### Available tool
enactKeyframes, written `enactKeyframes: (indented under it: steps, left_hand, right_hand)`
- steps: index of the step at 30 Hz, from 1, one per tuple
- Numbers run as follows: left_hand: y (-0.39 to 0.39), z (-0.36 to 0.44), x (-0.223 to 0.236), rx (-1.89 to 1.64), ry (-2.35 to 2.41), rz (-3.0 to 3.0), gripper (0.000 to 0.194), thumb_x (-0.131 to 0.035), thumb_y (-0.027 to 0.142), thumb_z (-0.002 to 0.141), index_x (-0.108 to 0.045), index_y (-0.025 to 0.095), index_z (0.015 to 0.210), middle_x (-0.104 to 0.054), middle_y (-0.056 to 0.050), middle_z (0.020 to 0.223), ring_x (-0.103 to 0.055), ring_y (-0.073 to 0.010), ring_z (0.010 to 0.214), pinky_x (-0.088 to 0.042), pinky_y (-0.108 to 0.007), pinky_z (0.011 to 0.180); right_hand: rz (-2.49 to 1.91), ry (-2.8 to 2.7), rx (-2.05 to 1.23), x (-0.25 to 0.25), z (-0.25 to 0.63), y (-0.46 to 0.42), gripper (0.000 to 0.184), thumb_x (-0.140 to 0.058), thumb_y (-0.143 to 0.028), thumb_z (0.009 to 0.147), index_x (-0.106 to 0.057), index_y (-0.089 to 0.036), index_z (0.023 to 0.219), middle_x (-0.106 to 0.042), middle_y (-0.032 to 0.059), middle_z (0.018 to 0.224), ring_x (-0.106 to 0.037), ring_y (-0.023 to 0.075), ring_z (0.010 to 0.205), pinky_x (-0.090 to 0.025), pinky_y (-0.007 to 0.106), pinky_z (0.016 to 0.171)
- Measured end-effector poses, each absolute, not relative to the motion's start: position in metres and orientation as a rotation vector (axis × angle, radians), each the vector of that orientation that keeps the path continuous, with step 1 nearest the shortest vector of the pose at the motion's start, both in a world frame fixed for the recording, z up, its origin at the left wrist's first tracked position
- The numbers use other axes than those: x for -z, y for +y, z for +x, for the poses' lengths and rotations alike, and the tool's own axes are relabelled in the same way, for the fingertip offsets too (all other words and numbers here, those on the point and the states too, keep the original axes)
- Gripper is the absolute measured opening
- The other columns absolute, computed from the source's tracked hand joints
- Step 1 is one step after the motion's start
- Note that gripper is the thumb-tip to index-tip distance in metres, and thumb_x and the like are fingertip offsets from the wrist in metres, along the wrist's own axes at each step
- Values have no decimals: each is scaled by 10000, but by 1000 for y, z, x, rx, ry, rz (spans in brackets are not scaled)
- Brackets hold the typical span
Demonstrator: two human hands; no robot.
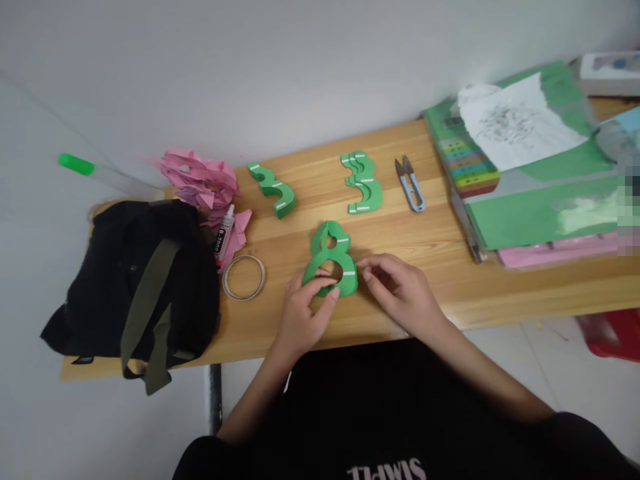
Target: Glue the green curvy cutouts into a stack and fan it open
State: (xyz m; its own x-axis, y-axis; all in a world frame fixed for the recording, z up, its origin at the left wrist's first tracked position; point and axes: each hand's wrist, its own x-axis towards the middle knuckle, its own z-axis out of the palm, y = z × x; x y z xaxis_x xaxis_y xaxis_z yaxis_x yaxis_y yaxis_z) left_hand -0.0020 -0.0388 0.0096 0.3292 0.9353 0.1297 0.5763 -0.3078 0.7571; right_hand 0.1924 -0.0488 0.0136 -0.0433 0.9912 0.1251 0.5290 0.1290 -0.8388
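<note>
A green paper cut-out shaped like a figure eight (345,265), with white strips on its right side, lies near the table's front edge. My left hand (306,307) grips its lower left part, thumb at the bottom edge and fingers at the lower hole. Just right of the cut-out is my right hand (400,290), its thumb and index fingertip brought close together; whether something small is between them I cannot make out. Behind lie a stack of green curved paper pieces (369,188) and another green wavy stack (278,189), both marked with white strips.
Blue-handled thread snips (412,187) lie right of the stacks. A tape roll (244,277), a glue tube (225,233), pink folded paper (205,180) and a black bag (145,280) occupy the left. Green paper packs (530,213) with a torn white sheet (520,123) cover the right.
</note>
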Motion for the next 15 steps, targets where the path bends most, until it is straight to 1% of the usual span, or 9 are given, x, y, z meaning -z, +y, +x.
enactKeyframes:
  steps: [2,6,10,15]
  left_hand:
    - [-40,0,-8,-781,1359,2024,132,-612,308,860,-670,203,914,-679,-72,1006,-639,-214,976,-519,-428,888]
    - [-42,4,-5,-844,1414,2039,227,-740,377,754,-656,195,859,-679,-75,977,-645,-235,942,-525,-447,852]
    - [-41,5,-3,-862,1410,1967,188,-729,355,764,-649,202,840,-684,-64,953,-650,-222,921,-524,-440,843]
    - [-41,4,-3,-864,1385,1938,158,-676,346,801,-639,200,850,-679,-69,958,-640,-230,930,-507,-467,858]
  right_hand:
    - [-1467,-1694,-757,-14,193,-49,148,-502,-199,872,-632,-192,942,-674,24,795,-633,137,695,-495,252,622]
    - [-1465,-1706,-735,-16,194,-48,148,-503,-185,866,-638,-197,924,-663,19,776,-623,134,683,-486,250,613]
    - [-1457,-1722,-751,-17,195,-49,168,-497,-191,874,-659,-204,914,-656,22,773,-621,136,686,-485,256,620]
    - [-1441,-1797,-697,-14,195,-51,204,-490,-191,889,-691,-188,922,-641,40,759,-615,143,684,-486,256,612]
